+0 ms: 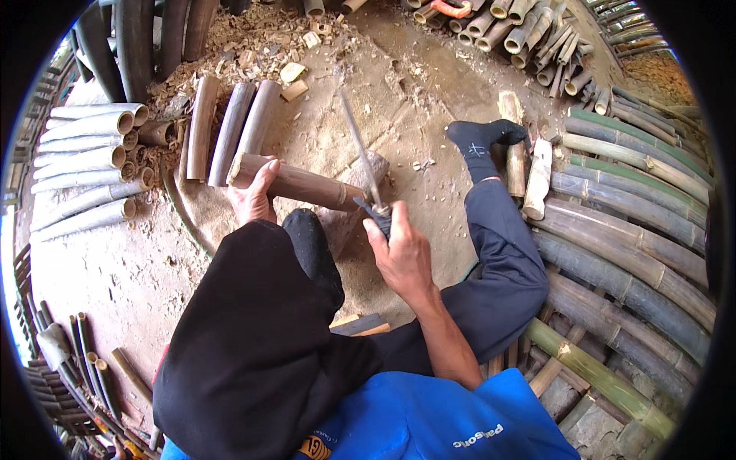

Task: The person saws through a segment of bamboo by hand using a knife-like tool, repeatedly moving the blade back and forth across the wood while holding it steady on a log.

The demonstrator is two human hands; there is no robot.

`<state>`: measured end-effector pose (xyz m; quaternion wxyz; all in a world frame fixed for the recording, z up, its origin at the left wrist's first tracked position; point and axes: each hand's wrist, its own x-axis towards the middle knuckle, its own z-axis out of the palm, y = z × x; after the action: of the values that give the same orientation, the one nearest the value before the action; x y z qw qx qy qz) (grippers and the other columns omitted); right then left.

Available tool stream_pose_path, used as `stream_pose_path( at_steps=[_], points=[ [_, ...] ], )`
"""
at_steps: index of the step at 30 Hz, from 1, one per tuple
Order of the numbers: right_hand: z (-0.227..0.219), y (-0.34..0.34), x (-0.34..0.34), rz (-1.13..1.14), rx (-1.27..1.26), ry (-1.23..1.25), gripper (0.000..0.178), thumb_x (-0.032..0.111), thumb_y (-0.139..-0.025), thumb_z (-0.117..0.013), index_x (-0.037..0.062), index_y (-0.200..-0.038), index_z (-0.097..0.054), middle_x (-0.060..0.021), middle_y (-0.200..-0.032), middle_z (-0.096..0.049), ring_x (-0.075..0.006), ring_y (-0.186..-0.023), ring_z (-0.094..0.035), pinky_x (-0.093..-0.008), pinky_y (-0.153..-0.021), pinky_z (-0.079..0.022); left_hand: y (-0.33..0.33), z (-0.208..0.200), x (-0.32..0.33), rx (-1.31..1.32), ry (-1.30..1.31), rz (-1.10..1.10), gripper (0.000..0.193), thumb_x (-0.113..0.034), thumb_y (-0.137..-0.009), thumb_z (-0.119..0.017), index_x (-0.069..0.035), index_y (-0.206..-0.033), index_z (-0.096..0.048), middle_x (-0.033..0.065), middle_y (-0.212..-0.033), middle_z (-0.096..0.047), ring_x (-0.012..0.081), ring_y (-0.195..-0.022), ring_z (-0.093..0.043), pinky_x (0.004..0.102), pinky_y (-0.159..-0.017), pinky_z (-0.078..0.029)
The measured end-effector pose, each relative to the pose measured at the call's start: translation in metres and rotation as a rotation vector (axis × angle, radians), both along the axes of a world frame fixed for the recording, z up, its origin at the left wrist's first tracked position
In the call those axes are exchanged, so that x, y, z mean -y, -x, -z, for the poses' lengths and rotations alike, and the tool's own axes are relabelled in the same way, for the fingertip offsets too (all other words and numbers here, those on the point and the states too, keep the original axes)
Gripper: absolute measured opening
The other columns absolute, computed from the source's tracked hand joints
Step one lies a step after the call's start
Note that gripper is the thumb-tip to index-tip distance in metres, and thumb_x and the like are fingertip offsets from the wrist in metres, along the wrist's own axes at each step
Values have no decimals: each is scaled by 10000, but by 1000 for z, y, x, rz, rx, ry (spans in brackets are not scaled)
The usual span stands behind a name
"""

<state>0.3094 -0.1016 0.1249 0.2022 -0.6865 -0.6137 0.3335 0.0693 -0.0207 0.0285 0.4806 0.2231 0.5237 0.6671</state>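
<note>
Beyond a blue shirt [414,418] and black trousers [253,330], a right hand [406,261] has its fingers [399,219] wrapped around the dark handle of a long, narrow knife [357,138], the blade slanting away beside a brown bamboo section's [300,182] right end. The left hand [251,202] grips that section near its other end, holding it crosswise above the earthen floor [425,203]. Behind, three bamboo lengths [228,134] rest side by side; farther off lies a heap of cut bamboo [529,38].
</note>
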Motion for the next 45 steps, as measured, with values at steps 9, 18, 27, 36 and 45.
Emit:
stream_pose_path(
  at_steps=[9,18,27,36,45],
  points=[
    [50,-17,1,-15,165,263,385,361,-1006,-587,15,-1107,-455,-324,-946,-694,-529,-906,-665,-611,-773,-514,-2,-5,2,-36,-47,97,406,-99,-786,-842,8,-1125,-645,126,-1020,-721,271,-989,-710,436,-937,-542],
    [72,-16,13,11,137,214,374,342,-999,-611,23,-1133,-469,-292,-907,-700,-502,-868,-683,-592,-727,-515,19,-7,4,11,34,343,584,-103,-720,-859,-72,-1235,-586,70,-1080,-656,232,-1020,-657,421,-927,-545],
    [-4,2,12,22,-176,-303,391,345,-1008,-611,14,-1153,-462,-267,-908,-707,-475,-836,-699,-559,-725,-529,-2,6,-3,-101,97,-82,470,-120,-723,-913,-23,-1109,-663,70,-997,-688,202,-889,-662,383,-834,-535],
    [15,-6,11,19,-63,20,357,340,-1008,-610,26,-1129,-490,-272,-875,-682,-504,-820,-672,-573,-709,-503,11,-12,5,-161,206,25,486,-224,-713,-916,-19,-1091,-690,68,-992,-697,203,-882,-670,361,-827,-546],
    [58,-17,8,7,127,180,352,322,-993,-624,17,-1084,-472,-269,-865,-700,-499,-841,-686,-586,-720,-516,11,-2,1,88,251,-29,624,-223,-705,-916,-93,-1226,-597,85,-1097,-646,238,-985,-638,443,-789,-565]
  ],
)
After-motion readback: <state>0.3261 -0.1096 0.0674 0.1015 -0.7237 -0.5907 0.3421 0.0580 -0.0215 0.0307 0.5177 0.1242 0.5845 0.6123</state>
